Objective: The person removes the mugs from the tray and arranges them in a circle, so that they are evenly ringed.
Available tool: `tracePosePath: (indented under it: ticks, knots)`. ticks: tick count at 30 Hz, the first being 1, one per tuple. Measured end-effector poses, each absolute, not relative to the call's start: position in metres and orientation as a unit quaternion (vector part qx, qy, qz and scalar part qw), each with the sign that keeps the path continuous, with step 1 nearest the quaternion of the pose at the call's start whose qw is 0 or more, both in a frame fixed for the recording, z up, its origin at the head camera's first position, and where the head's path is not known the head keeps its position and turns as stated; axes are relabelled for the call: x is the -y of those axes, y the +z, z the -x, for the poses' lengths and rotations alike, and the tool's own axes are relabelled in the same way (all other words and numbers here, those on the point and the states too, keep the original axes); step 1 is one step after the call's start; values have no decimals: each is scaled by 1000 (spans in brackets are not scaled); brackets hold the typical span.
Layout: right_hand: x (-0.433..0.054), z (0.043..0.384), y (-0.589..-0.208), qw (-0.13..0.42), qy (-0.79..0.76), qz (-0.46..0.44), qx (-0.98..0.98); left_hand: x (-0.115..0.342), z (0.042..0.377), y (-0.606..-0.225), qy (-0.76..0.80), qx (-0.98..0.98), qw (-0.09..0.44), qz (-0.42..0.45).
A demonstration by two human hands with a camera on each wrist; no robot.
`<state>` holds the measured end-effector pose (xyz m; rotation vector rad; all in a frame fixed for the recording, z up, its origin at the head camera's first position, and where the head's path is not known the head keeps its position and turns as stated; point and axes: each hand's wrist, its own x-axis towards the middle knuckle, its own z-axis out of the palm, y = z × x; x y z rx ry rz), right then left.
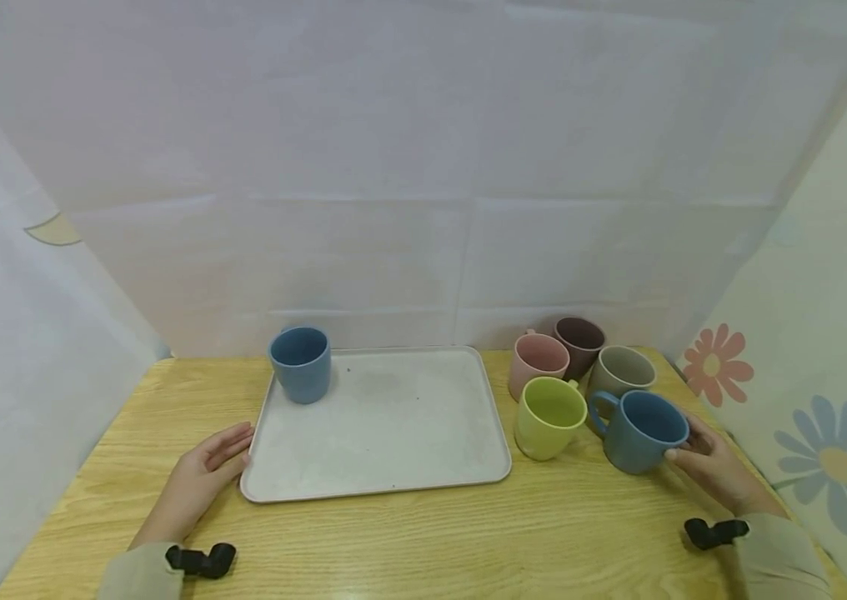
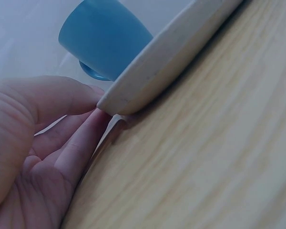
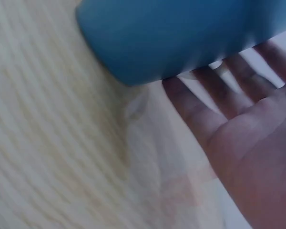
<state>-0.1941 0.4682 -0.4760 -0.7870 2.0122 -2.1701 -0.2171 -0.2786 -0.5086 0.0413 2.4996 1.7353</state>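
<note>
A blue mug (image 1: 641, 433) stands at the right, its handle pointing left. My right hand (image 1: 716, 467) holds this mug from its right side, thumb on the near side and fingers (image 3: 195, 105) against the far side. Whether its base touches the table cannot be told. My left hand (image 1: 206, 471) rests beside the white tray (image 1: 386, 442), with relaxed fingers and thumb touching its left edge. On the tray's back left corner stands another blue mug (image 1: 301, 375), upright, also visible in the left wrist view.
Close around the held mug stand a yellow-green mug (image 1: 546, 425), a grey mug (image 1: 618, 375), a pink mug (image 1: 536, 367) and a dark brown mug (image 1: 581, 342). Beneath everything is a wooden table (image 1: 423, 550). White cloth (image 1: 393, 208) hangs at the back and both sides.
</note>
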Motion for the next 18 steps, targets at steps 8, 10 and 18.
tracePosePath:
  ticks: [8, 10, 18]
  knots:
    - [-457, 185, -447, -89, -496, 80, -860, 278, 216, -507, 572, -818, 54, -11]
    - [-448, 187, -437, -137, -434, 23, -890, 279, 216, -508, 570, -820, 52, -11]
    - [-393, 188, -408, -318, -361, -1, -877, 278, 216, -507, 571, -819, 54, -10]
